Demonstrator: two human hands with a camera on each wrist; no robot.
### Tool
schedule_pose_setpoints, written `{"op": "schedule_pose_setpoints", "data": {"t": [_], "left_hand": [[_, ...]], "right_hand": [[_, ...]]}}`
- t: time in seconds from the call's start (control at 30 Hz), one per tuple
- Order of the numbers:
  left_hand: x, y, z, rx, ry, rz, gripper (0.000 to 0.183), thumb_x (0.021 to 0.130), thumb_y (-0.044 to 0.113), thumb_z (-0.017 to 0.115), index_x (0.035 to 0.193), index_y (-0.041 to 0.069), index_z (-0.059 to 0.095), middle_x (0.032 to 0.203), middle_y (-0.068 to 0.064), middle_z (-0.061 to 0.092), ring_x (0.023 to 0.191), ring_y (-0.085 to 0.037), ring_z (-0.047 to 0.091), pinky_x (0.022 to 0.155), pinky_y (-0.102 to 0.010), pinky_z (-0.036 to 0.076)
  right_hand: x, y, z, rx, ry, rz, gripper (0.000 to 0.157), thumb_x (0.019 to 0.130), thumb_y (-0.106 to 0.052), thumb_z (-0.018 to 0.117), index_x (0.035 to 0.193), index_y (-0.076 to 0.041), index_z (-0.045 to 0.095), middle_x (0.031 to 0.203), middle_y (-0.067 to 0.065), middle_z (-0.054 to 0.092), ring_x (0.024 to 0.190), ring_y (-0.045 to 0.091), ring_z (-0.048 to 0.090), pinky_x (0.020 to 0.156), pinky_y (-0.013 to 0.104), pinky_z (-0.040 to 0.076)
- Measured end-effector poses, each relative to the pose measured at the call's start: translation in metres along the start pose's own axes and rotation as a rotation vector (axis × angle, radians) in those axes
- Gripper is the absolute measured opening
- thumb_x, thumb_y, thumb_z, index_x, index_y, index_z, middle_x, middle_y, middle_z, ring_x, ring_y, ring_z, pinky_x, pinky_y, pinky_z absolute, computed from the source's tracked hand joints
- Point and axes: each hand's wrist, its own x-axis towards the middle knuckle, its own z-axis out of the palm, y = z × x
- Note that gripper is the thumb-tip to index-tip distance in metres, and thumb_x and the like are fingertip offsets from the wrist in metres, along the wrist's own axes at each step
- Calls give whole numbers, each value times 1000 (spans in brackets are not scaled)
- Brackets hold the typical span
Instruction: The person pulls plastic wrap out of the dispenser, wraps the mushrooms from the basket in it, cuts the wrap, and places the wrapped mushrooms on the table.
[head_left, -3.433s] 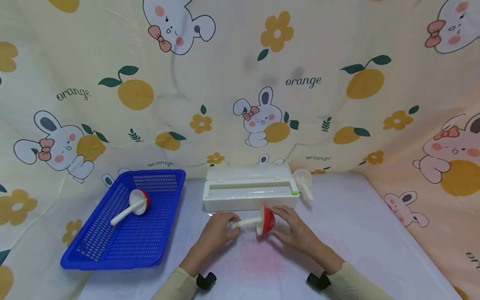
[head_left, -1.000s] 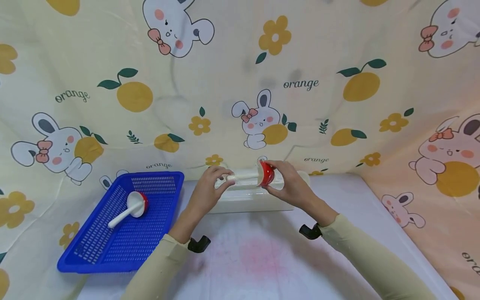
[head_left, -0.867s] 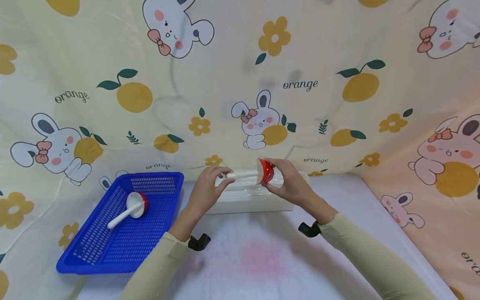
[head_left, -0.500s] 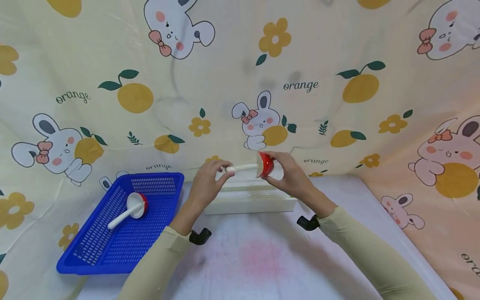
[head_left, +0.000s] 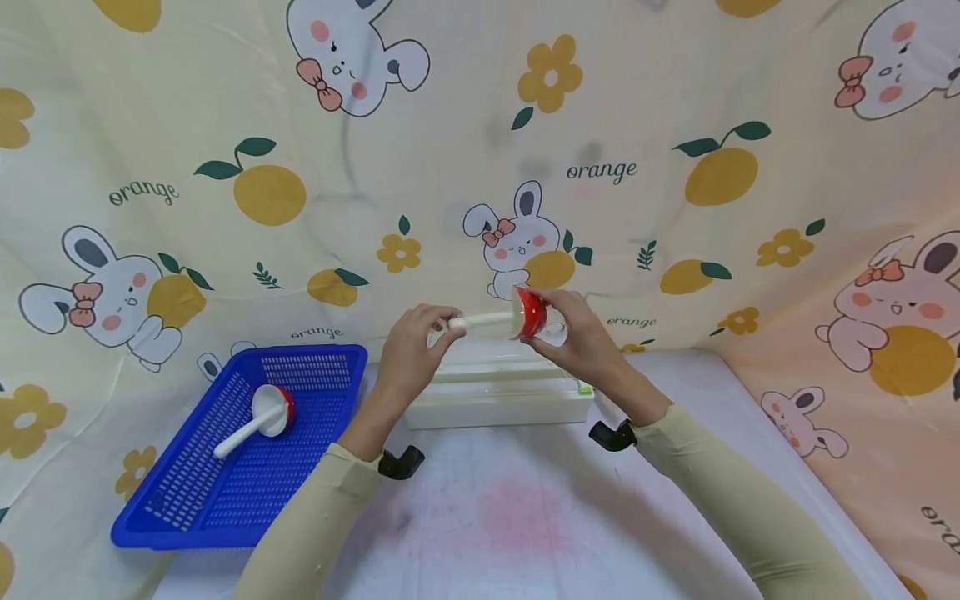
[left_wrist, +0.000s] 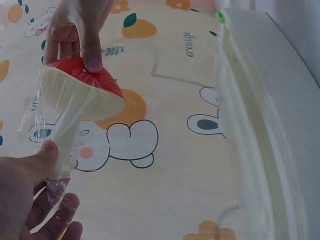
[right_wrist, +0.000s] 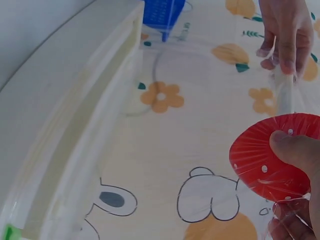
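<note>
A mushroom (head_left: 531,314) with a red, white-dotted cap and a white stem is held sideways above the cling film dispenser (head_left: 498,410). My left hand (head_left: 407,350) pinches the end of its stem (left_wrist: 67,127) between thumb and fingers. My right hand (head_left: 592,354) grips the cap from the other side, thumb on the red top in the right wrist view. Clear cling film (left_wrist: 37,107) wraps the mushroom, wrinkled over the cap and bunched at the stem's end. The dispenser is a long white box with a green slider (head_left: 584,387) at its right end; my hands partly hide its back.
On the left stands a blue plastic basket (head_left: 225,521) with another red-capped mushroom (head_left: 270,410) lying in it. A patterned cloth with rabbits and oranges hangs behind the white table (head_left: 525,517). A faint pink stain marks the tabletop in front of the dispenser.
Both hands have lifted the mushroom from in front of the dispenser to above it, and it has kept rising slightly over the last second. The grip on stem and cap stays. The basket is unchanged.
</note>
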Motion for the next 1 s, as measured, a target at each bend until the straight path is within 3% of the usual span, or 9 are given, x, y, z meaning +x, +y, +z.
{"op": "schedule_pose_setpoints", "data": {"t": [0.63, 0.83, 1.0], "left_hand": [[7, 14, -14, -75, 39, 18, 31, 101, 25, 76, 128, 10, 74, 120, -8, 73, 106, -26, 66, 91, -45, 54], [-2, 16, -19, -105, 22, 42, 30, 101, 26, 77, 127, 10, 75, 116, -6, 73, 106, -24, 63, 90, -45, 55], [-17, 18, -23, -148, -54, 22, 30, 99, 27, 81, 125, 12, 77, 114, -2, 75, 109, -22, 61, 94, -43, 53]], "right_hand": [[10, -11, -17, 19, 51, -57, 81, 81, -7, 95, 153, -8, 56, 146, 11, 63, 131, 30, 57, 105, 52, 56], [3, -19, -23, 6, 47, -92, 85, 79, -7, 97, 153, -10, 55, 145, 10, 64, 133, 29, 57, 103, 52, 57], [-14, -27, -29, -12, 12, -87, 90, 76, -9, 99, 154, -12, 55, 147, 8, 64, 132, 27, 58, 101, 52, 59]]}}
